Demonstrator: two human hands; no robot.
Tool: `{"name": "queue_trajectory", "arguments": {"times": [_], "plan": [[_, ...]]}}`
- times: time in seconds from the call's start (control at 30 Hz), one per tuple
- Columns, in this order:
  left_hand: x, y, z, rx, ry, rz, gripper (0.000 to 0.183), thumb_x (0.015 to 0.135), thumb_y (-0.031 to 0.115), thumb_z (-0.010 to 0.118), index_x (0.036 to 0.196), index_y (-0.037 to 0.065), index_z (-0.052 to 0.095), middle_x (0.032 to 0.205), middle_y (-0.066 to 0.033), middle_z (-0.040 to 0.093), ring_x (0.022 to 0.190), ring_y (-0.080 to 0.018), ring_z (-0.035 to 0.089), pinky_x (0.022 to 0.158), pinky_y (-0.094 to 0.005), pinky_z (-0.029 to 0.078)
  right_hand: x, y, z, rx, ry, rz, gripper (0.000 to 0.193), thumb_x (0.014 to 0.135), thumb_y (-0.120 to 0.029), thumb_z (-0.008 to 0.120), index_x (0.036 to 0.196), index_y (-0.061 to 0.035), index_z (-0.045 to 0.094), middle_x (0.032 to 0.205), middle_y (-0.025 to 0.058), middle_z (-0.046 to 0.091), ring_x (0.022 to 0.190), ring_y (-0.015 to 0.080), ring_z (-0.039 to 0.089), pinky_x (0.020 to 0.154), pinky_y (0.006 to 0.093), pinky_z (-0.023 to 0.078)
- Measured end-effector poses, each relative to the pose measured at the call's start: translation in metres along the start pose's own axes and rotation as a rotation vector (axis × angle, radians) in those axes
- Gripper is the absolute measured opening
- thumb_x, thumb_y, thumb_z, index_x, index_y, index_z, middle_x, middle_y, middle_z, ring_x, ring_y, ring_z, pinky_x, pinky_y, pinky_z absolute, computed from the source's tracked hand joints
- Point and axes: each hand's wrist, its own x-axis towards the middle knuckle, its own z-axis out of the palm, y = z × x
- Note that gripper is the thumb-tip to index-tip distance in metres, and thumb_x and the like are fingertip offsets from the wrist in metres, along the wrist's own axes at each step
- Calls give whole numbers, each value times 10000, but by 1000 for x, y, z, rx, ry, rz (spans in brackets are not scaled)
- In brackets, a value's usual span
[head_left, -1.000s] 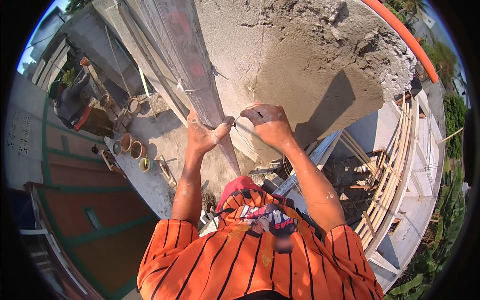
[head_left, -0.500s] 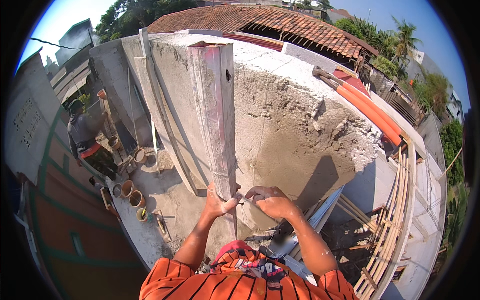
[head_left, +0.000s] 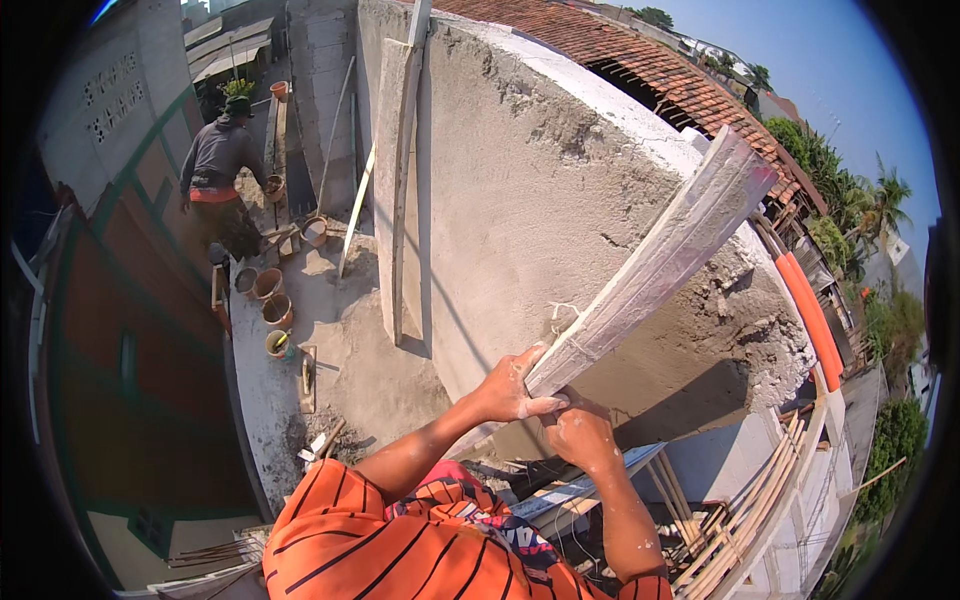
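My left hand [head_left: 512,388] is wrapped round the lower part of a long wooden plastering straightedge [head_left: 650,260], pale and caked with dried mortar. The board tilts up to the right, across the face of a rough plastered wall [head_left: 500,200]. Just below the left hand, my right hand [head_left: 582,434] is closed at the board's lower edge, its fingertips partly hidden. A darker, damp-looking patch of plaster [head_left: 640,365] lies behind the board. A bit of white string [head_left: 565,308] sticks out beside the board's left edge.
Another plank [head_left: 392,190] leans upright on the wall. Several buckets [head_left: 268,284] and a wooden float [head_left: 308,380] are on the ground at left, where a co-worker [head_left: 220,165] stands. Bamboo poles [head_left: 745,525] and orange pipe [head_left: 808,315] lie right.
The straightedge has gone from upright to leaning right, and both hands have shifted right with it. My right hand has come up against the board. The view has turned left; the co-worker's posture differs.
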Motion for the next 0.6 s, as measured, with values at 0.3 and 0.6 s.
{"name": "queue_trajectory", "arguments": {"times": [0.3,0.6], "plan": [[-14,12,12,17,-60,145,526,652,295,786,1068,57,570,793,-128,659,698,-259,669,640,-339,511,-18,51,30,1185,-467,347,412,744,-212,543,1118,-40,551,964,50,577,811,202,556,695,333,446],[-16,19,12,95,-85,125,586,649,420,768,1072,70,562,772,-162,652,677,-335,647,624,-387,514,-34,6,-7,-110,159,-223,253,728,-189,672,514,-68,609,622,157,593,595,357,586,577,452,464]]}}
